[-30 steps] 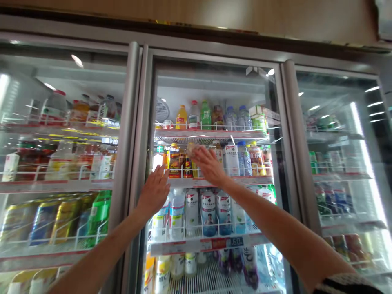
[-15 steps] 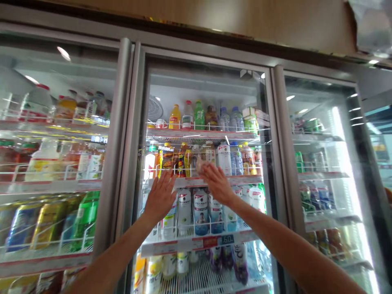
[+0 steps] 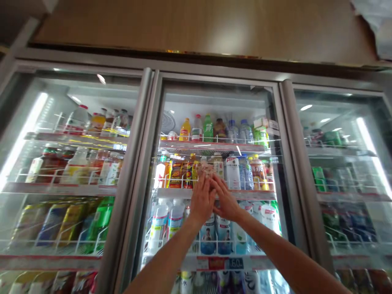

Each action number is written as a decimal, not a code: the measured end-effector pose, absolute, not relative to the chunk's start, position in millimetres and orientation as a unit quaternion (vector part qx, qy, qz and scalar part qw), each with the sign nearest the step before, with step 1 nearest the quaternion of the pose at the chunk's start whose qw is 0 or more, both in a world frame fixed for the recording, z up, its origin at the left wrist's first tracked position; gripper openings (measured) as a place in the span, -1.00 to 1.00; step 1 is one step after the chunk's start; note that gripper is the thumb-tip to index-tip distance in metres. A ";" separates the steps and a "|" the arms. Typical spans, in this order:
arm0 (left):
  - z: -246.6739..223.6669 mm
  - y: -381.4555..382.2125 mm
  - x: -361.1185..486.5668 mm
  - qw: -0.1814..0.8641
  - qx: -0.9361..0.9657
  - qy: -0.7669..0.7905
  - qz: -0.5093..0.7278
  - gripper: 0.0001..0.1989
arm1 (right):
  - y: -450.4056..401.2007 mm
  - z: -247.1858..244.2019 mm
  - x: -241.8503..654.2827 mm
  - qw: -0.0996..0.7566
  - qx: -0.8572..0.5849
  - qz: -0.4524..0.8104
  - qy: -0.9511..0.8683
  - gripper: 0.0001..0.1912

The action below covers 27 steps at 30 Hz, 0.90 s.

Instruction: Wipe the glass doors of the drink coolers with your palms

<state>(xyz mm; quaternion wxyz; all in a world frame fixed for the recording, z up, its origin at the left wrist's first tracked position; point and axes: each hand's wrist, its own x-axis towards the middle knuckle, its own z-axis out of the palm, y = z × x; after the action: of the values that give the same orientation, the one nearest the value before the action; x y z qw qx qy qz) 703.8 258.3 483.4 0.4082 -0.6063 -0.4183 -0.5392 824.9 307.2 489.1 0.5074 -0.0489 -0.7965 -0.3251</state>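
My left hand and my right hand meet in front of the middle glass door of a drinks cooler. Their fingers point up and touch or overlap near the tips. A pinkish blur, perhaps a reflection of the hands, shows on the glass just above the fingertips. Nothing can be made out in either hand. Behind the glass are shelves of bottles, among them a green bottle, an orange bottle and a white-labelled bottle.
Glass doors with more drinks stand at the left and right, parted by metal frames. Gold cans are on a left shelf. A price tag hangs below the hands. A wooden panel runs above the cooler.
My left hand has moved right to meet my right hand, and my right hand now has its fingers by the left one. The view has shifted, showing more of the left door and upper panel.
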 end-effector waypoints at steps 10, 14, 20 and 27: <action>550.6 244.0 621.4 0.532 -0.517 -0.453 -0.494 -0.61 | 382.2 496.5 957.9 0.618 -0.378 -0.392 -0.568 -0.41; 590.4 247.1 598.4 0.492 -0.429 -0.476 -0.589 -0.51 | 384.2 490.7 956.4 0.635 -0.370 -0.394 -0.553 -0.40; 578.7 301.9 754.7 0.543 -0.589 -0.403 -0.441 -0.58 | 382.4 490.9 957.6 0.657 -0.309 -0.404 -0.556 -0.42; 605.5 293.1 733.4 0.550 -0.576 -0.426 -0.429 -0.58 | 380.5 484.2 971.6 0.628 -0.297 -0.406 -0.594 -0.39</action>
<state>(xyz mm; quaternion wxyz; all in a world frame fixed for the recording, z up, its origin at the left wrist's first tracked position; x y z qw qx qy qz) 733.4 293.1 605.5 0.5504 -0.5763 -0.4256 -0.4287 971.6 380.5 484.2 0.6277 -0.2965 -0.5940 -0.4065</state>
